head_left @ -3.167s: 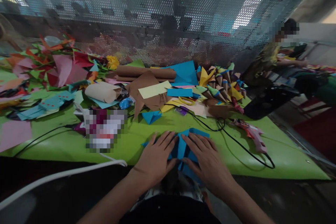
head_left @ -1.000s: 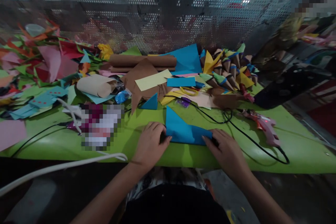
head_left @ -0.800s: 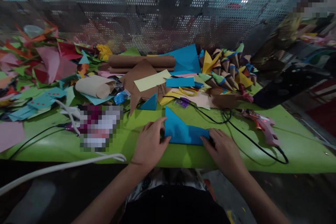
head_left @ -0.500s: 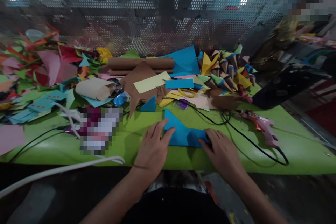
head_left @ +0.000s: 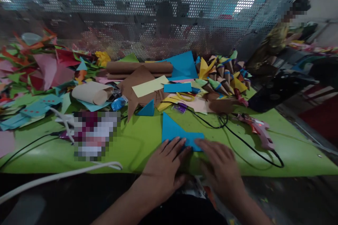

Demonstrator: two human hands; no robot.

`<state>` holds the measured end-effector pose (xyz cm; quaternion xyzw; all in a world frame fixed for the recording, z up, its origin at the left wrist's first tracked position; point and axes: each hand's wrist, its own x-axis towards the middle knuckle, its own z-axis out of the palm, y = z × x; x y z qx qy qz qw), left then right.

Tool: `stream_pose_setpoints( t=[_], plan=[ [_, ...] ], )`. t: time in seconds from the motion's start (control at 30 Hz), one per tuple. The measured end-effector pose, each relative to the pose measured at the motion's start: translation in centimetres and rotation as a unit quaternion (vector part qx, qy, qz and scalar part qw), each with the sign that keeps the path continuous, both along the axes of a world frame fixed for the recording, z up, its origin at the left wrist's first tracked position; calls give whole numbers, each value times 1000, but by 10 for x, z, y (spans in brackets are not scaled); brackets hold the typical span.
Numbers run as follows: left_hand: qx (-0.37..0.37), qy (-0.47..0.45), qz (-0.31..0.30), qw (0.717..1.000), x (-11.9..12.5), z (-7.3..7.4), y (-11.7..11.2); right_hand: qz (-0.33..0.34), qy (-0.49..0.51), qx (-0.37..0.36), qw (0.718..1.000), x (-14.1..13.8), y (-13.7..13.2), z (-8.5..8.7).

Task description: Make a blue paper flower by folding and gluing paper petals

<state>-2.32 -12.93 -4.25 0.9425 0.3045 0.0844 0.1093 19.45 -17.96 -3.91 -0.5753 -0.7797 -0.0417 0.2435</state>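
A folded sheet of blue paper (head_left: 173,128) lies flat on the green tabletop, its pointed corner up at the left and a narrower folded strip at the right. My left hand (head_left: 167,165) rests over its lower edge, fingers stretched out and pressing on the paper. At the paper's right end, my right hand (head_left: 220,163) touches the strip with its fingertips; the fingers are extended and slightly blurred. Beyond the sheet stands a small blue paper triangle (head_left: 146,109). The lower edge of the sheet is partly hidden by my fingers.
A pink glue gun (head_left: 257,130) with a black cable lies to the right. Behind are yellow scissors (head_left: 185,97), a brown paper roll (head_left: 139,67) and several paper cones (head_left: 220,74). Paper scraps (head_left: 50,66) pile up at left. A person (head_left: 274,38) is at the far right.
My left hand has moved from the paper's left side onto its lower edge. My right hand has shifted slightly, its fingers now lying across the right end of the strip.
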Motion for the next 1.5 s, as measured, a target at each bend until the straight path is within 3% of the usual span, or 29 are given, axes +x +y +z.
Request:
stream_pose_setpoints(
  t=[0.1,0.33,0.67,0.9,1.03,1.2,1.37,1.5],
  plan=[
    [13,4,2,1000,0,-2,1,66,-57,-48,995,0,-18,-6],
    [53,6,-2,999,0,-12,1,34,-118,-25,992,23,-31,-9],
    [211,-19,65,975,-42,-18,-4,105,-106,-105,983,-8,19,4],
    [177,-49,60,981,-39,-14,11,53,-102,-33,993,22,38,11],
    [108,-65,68,990,-31,-6,20,21,-79,2,997,29,76,35],
    [55,-64,59,995,-26,4,30,-36,-110,-38,993,20,158,61],
    [56,-56,79,994,-21,-3,39,-70,-142,-48,986,11,233,51],
    [95,-64,85,990,-20,-16,42,-83,-158,-53,982,0,260,42]
  ],
)
